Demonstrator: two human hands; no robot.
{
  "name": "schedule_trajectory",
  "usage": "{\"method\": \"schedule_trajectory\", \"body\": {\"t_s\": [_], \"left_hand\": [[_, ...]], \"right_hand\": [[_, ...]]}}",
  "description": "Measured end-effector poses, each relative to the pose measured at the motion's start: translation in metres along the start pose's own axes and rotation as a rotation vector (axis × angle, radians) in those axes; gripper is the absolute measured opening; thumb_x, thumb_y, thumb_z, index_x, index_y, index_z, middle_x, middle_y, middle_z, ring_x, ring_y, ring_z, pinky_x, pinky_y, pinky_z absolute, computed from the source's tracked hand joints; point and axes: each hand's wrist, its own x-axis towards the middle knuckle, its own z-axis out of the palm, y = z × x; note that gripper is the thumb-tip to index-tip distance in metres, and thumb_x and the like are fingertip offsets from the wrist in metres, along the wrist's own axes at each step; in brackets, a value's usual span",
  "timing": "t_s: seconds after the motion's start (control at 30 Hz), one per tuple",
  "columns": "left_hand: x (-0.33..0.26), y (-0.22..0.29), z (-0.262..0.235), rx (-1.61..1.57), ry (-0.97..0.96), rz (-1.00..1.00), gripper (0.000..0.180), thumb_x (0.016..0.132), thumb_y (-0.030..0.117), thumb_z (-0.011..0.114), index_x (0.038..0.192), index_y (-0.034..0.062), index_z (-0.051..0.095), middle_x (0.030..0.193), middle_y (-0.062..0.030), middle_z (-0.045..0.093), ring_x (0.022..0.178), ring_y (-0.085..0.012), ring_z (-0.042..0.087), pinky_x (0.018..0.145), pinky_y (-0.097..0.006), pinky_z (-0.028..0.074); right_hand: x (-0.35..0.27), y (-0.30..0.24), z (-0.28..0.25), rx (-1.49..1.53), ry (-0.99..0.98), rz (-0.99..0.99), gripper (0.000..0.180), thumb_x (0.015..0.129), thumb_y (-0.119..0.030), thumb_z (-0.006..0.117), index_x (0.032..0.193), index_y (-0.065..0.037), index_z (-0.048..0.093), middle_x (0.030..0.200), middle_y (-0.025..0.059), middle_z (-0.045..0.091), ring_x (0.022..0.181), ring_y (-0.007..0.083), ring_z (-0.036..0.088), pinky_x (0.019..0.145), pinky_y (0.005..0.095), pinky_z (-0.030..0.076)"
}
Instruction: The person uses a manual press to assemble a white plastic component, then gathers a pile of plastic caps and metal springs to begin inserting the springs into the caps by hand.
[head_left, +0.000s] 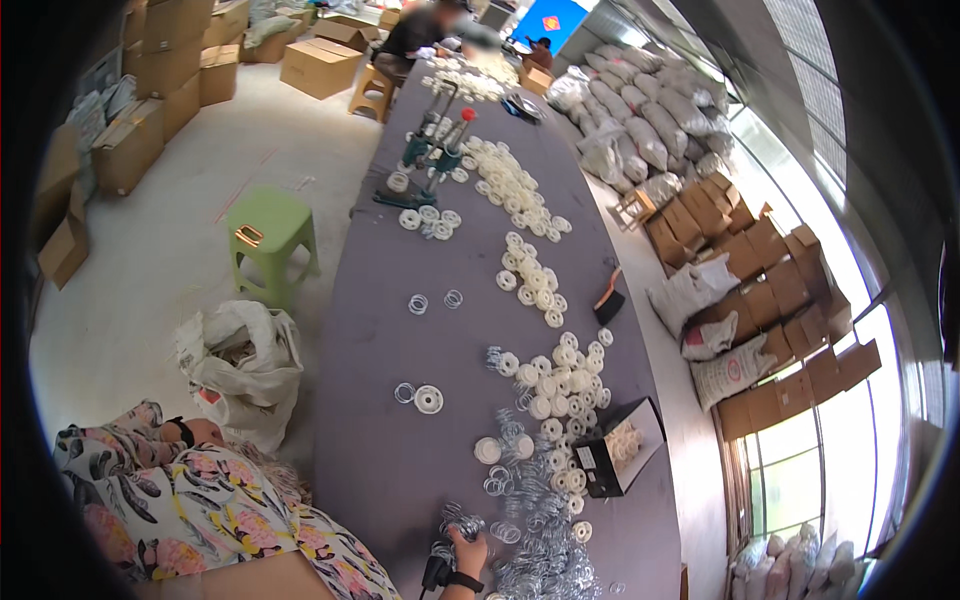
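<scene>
My right hand (468, 552), with a black band at its wrist, is at the table's near end. Its fingers are curled on a small cluster of metal coil springs (458, 519). A small black object (436, 571) lies against its left side; I cannot make out its kind. Just right of the hand spreads a large heap of coil springs (545, 545). Several white plastic wheels (563, 380) lie beyond it. At lower left, bare skin that seems to be my left hand (206, 432) shows beside a black band and floral cloth; its fingers are hidden.
A black box (605, 470) of pale parts stands at the table's right edge. Farther up are a green hand press (440, 160) and more white wheels (510, 185). Left of the table are a white sack (255, 350) and green stool (268, 225). People work at the far end.
</scene>
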Motion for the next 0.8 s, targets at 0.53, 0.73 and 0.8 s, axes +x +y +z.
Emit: {"method": "schedule_trajectory", "body": {"t_s": [0.53,0.73,0.8], "left_hand": [[-0.068,-0.31,-0.192,0.123,0.013,-0.036,0.042,0.077,0.044,0.06,0.101,0.0085,0.061,0.099,-0.0152,0.056,0.093,-0.0295,0.053,0.081,-0.038,0.042],[-0.098,-0.392,-0.218,0.155,-0.032,-0.037,0.04,0.077,0.044,0.06,0.096,0.009,0.065,0.091,-0.0125,0.062,0.087,-0.0265,0.059,0.078,-0.037,0.045],[-0.114,-0.417,-0.229,0.165,-0.039,-0.045,0.04,0.077,0.044,0.06,0.094,0.0091,0.066,0.089,-0.0116,0.064,0.085,-0.0255,0.061,0.077,-0.036,0.046]], "right_hand": [[0.01,-0.019,0.018,0.887,-0.316,0.121,0.043,0.074,-0.033,0.068,0.1,0.001,0.059,0.092,0.0094,0.061,0.084,0.021,0.058,0.073,0.0359,0.046],[-0.03,-0.093,0.029,0.971,-0.514,0.154,0.045,0.075,-0.034,0.066,0.103,0.0,0.057,0.095,0.0091,0.06,0.087,0.0212,0.057,0.075,0.0367,0.046],[-0.053,-0.121,0.044,0.996,-0.593,0.166,0.046,0.076,-0.035,0.065,0.104,0.0,0.057,0.097,0.009,0.06,0.088,0.0212,0.057,0.076,0.037,0.045]]}}
